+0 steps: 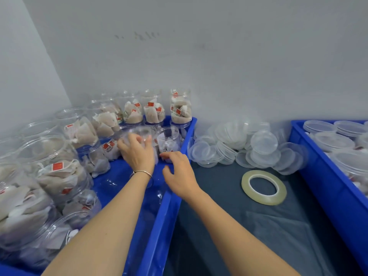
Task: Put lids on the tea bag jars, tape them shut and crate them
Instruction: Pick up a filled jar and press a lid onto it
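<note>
Your left hand (137,154) grips the open jar (139,136) by its rim, in the left crate (169,206). Right hand (179,172) relaxed, empty, just beside. Lift straight; support underneath with your right fingers.

We find no legible text, brand, number or sign anywhere in the view. The small red tags (59,166) on the tea bags inside the clear jars (59,172), at left and upper centre of the frame, carry pale markings too blurred to read. The faint dark marks on the wall (139,35), upper centre, form no readable characters.
</note>
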Tool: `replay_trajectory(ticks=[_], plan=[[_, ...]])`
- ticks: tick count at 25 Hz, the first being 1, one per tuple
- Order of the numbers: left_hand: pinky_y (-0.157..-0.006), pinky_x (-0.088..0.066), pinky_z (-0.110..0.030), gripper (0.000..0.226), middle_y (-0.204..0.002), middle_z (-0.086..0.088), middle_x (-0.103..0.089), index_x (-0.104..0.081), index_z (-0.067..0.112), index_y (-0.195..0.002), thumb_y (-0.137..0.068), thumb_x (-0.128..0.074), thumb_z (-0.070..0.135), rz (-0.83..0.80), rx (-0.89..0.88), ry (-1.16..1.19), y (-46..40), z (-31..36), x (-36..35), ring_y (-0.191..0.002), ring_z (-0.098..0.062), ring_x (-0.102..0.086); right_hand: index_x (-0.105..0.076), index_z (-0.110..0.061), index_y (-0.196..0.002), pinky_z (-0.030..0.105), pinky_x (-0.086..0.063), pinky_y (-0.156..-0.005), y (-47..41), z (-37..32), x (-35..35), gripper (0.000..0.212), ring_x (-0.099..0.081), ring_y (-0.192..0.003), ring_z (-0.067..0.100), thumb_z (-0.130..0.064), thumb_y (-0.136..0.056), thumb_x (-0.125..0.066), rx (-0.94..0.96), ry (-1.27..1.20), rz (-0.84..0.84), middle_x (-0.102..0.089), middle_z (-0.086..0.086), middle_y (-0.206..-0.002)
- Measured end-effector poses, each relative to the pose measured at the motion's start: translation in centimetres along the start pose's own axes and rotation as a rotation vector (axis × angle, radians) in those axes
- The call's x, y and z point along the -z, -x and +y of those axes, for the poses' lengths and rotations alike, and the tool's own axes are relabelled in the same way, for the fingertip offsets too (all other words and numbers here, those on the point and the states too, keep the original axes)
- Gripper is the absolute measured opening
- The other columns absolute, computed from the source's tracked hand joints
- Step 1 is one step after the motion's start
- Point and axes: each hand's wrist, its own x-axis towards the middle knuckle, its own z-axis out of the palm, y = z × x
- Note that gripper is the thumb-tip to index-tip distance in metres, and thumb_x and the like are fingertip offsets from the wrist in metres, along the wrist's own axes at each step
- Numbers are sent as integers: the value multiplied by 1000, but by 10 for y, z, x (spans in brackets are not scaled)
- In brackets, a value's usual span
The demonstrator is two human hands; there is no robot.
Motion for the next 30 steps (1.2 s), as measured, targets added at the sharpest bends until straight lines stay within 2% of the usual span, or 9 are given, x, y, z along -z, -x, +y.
replay_trajectory(ticks=[6,9,13,16,19,22,24,27,30], plan=[[-97,-36,-34,26,-117,-29,-46,-51,0,-91,-91,-64,22,21,-341,420,34,88,-18,-114,-28,-41,-53,-9,-125,23,-36,-94,25,64,66,43,-46,-118,21,3,-84,-48,-279,53,440,-52,5,-123],[-92,-33,-19,22,-112,-29,-47,-47,6,-84,-90,-66,16,-121,-234,511,97,95,-40,-109,-30,-41,-40,-8,-139,35,-32,-105,38,102,93,54,-38,-127,27,-4,-85,-51,-508,333,363,-42,11,-137],[-96,-36,-35,25,-114,-20,-44,-43,15,-82,-90,-67,16,-366,-109,497,178,63,-58,-103,-8,-40,-29,-13,-145,45,-23,-113,55,137,134,63,-23,-140,28,-13,-86,-53,-637,596,303,-27,12,-150],[-95,-32,-10,29,-128,-7,-38,-40,26,-80,-90,-66,17,-504,-172,510,204,41,-58,-111,20,-33,-5,-25,-153,54,-13,-117,65,159,174,81,1,-148,27,-23,-90,-56,-764,699,137,4,4,-161],[-92,-26,-1,29,-129,-1,-39,-45,30,-99,-86,-70,26,-626,-253,504,210,32,-56,-115,16,-35,5,-38,-151,56,-15,-114,66,174,202,82,0,-147,35,-40,-93,-53,-757,731,20,21,0,-159],[-91,-32,-4,57,-127,6,-41,-41,24,-99,-66,-81,45,-663,-278,494,210,30,-55,-115,8,-40,-18,-25,-152,50,-40,-101,58,181,211,60,-38,-133,35,-34,-99,-45,-719,561,65,-23,13,-155],[-92,-33,-6,65,-132,3,-43,-38,19,-93,-56,-83,48,-654,-262,478,212,29,-59,-121,4,-40,-46,-13,-134,44,-54,-82,58,179,206,37,-61,-96,26,-22,-98,-47,-667,437,275,-61,14,-113],[-90,-37,-9,69,-125,8,-50,-40,17,-93,-52,-85,49,-649,-242,496,212,27,-63,-117,9,-44,-53,-14,-100,36,-50,-57,59,173,200,9,-56,-71,19,-15,-92,-56,-522,506,527,-59,7,-94],[-91,-42,-16,69,-124,10,-52,-40,18,-93,-51,-87,47,-655,-233,530,212,23,-65,-119,2,-48,-48,-14,-118,38,-47,-66,54,171,206,34,-52,-92,27,-17,-87,-62,-491,674,554,-49,10,-115]])
